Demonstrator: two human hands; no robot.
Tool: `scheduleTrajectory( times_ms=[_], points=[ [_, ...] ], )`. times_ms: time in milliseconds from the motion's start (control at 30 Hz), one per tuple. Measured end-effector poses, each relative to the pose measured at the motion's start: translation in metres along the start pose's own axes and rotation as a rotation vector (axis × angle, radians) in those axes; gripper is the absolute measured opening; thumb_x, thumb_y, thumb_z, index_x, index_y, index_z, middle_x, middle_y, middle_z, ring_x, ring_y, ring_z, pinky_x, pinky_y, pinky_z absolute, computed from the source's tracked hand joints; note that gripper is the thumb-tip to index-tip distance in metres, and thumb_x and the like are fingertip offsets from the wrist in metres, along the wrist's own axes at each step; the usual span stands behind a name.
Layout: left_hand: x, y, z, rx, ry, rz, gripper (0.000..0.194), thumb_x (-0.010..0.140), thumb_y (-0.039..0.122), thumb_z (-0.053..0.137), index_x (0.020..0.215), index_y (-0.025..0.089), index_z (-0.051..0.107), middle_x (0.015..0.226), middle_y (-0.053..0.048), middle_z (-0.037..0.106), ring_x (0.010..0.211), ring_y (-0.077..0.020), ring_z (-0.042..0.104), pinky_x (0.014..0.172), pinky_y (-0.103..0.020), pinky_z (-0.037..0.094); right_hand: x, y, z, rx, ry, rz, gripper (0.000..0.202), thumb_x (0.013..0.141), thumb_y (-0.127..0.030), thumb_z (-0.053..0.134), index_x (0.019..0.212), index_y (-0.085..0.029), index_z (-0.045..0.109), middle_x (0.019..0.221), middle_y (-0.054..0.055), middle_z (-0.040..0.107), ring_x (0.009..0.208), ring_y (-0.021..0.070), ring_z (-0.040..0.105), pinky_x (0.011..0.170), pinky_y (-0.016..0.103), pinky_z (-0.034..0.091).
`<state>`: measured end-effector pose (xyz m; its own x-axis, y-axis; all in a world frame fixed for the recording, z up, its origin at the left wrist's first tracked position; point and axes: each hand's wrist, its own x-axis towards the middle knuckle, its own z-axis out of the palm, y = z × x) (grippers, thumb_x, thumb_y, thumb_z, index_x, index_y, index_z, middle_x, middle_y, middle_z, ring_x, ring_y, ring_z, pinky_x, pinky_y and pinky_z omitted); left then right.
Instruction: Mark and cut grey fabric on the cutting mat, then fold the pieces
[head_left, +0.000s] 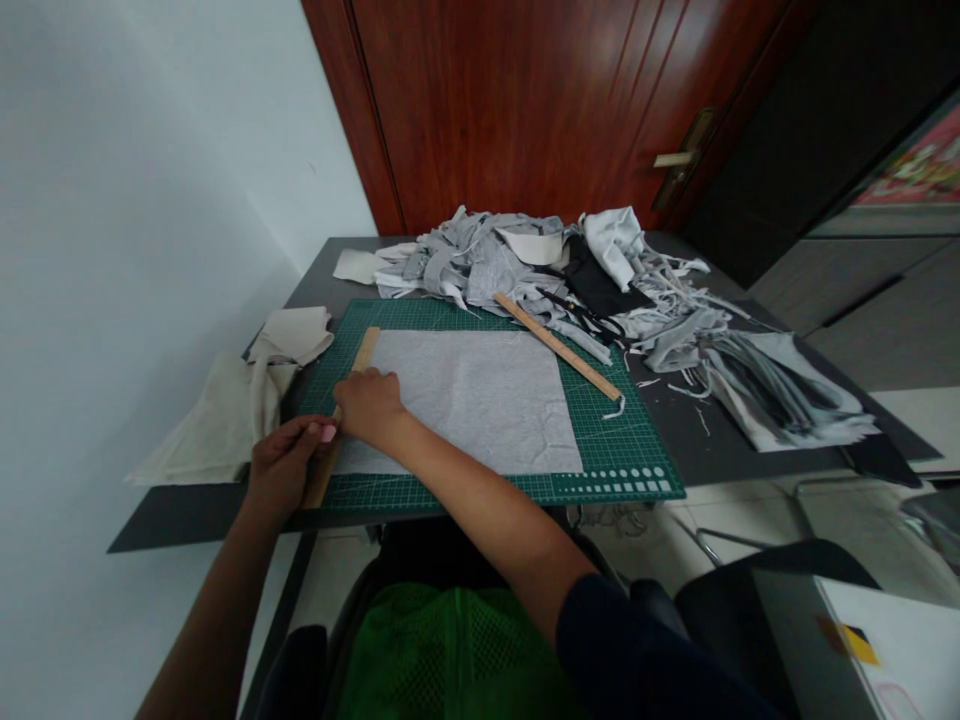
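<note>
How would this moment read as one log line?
left hand: fingertips at wooden ruler, hold unclear | right hand: on ruler | grey cloth: flat on green mat, ruler along left edge | scissors: near second ruler

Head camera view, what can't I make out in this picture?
Head view: part of the wooden strip along the grey cloth, covered by the right hand.
Head view: whether the left hand pinches anything; the fingertips are too small and blurred.
Head view: any markings on the other strip, too small to read.
Head view: the rest of the white-topped object, cut off by the picture's edge.
</note>
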<state>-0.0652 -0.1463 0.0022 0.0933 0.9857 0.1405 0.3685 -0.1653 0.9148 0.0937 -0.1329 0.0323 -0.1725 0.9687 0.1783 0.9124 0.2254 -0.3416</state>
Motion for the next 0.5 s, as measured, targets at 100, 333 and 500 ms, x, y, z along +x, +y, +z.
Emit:
scheduleTrajectory(
  times_ms=[100, 333, 500],
  points=[
    [-0.0009, 0.0044, 0.0024, 0.011, 0.013, 0.001, 0.030, 0.066, 0.043, 0.071, 0.081, 0.018, 0.074, 0.068, -0.001, 0.065, 0.066, -0.0152, 0.053, 0.058, -0.023, 0.042, -0.0006, 0.0004, -0.0015, 0.000, -0.003, -0.001, 0.024, 0.096, -0.035, 0.057, 0.107, -0.019, 0.070, 0.122, 0.012, 0.070, 0.115, 0.0304, 0.059, 0.091, 0.047, 0.050],
    [-0.0014, 0.0071, 0.0039, 0.031, 0.010, -0.003, 0.029, 0.067, 0.041, 0.070, 0.083, 0.018, 0.074, 0.071, 0.000, 0.066, 0.068, -0.0157, 0.054, 0.060, -0.024, 0.044, -0.0009, 0.0014, -0.0024, 0.008, -0.008, -0.005, 0.024, 0.097, -0.033, 0.055, 0.108, -0.019, 0.070, 0.121, 0.012, 0.070, 0.114, 0.0305, 0.060, 0.091, 0.048, 0.050],
    [-0.0005, 0.0034, 0.0014, 0.043, 0.007, -0.012, 0.031, 0.068, 0.043, 0.071, 0.086, 0.018, 0.073, 0.076, -0.001, 0.068, 0.072, -0.0172, 0.056, 0.061, -0.025, 0.045, -0.0019, 0.0013, -0.0049, 0.000, -0.036, -0.016, 0.026, 0.097, -0.036, 0.055, 0.110, -0.019, 0.069, 0.124, 0.012, 0.068, 0.117, 0.0309, 0.058, 0.092, 0.048, 0.049]
  ],
)
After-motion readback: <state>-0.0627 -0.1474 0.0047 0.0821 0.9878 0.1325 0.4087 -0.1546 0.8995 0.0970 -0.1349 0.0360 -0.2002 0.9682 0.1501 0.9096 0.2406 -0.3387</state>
